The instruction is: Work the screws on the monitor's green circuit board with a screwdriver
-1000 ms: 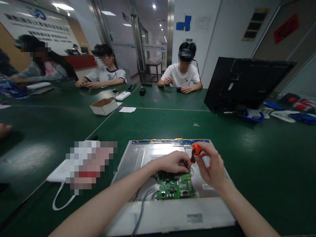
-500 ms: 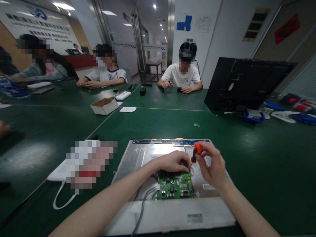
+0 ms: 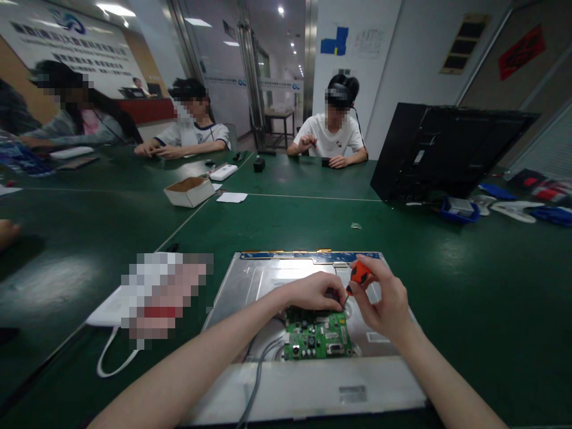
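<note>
In my right hand (image 3: 385,298) is a short orange-and-black screwdriver (image 3: 360,273), tilted, its thin shaft pointing down at the upper right corner of a green circuit board (image 3: 317,336). My left hand (image 3: 319,292) lies over the board's top edge, its fingers closed together beside the screwdriver's tip; what they pinch, if anything, is hidden. The board sits on the silver metal back of a display panel (image 3: 304,387). Grey cables (image 3: 261,372) run from the board's left side toward the panel's near edge.
Left of the panel lies a white bag with a strap (image 3: 107,307), partly pixelated. Farther off are an open white box (image 3: 190,192), a paper slip (image 3: 232,197) and a large black monitor casing (image 3: 447,155). A blue tray (image 3: 460,211) stands by it. Several people sit around the green table (image 3: 491,286).
The screwdriver's handle has turned and tilted a little to the right in my right hand's fingers. My left hand has stayed in place. The person opposite has raised one hand.
</note>
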A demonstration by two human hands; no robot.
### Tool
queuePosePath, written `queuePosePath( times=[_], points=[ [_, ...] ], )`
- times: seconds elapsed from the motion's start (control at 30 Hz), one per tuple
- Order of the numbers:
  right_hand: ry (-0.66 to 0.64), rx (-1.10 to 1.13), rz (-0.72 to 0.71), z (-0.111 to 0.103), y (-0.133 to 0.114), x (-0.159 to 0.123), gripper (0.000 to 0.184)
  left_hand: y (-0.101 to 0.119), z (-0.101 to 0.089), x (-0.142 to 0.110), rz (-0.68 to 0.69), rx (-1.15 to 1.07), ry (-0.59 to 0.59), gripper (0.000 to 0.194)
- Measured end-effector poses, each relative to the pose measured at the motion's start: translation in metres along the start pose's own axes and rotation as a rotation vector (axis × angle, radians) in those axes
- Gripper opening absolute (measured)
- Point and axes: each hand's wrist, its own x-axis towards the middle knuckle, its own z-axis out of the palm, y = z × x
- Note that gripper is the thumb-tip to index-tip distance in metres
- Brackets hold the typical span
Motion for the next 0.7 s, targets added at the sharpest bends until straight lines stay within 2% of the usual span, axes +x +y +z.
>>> queuePosePath(
  times=[0.23,0.43,0.7],
  points=[
    [0.020,-0.028,-0.004,0.0023,0.0012,-0.0013,0.050,-0.0008,0.0002,-0.0004,-0.033,0.014,-0.002,0.012],
    [0.038,0.001,-0.005,0.0016,0.0014,-0.0029,0.050,0.0014,-0.0010,-0.0008,0.000,0.050,-0.006,0.014],
    [0.106,0.011,0.051,0.0010,0.0048,-0.0086,0.051,0.0035,-0.0010,-0.0009,-0.005,0.055,-0.001,0.015]
  ],
)
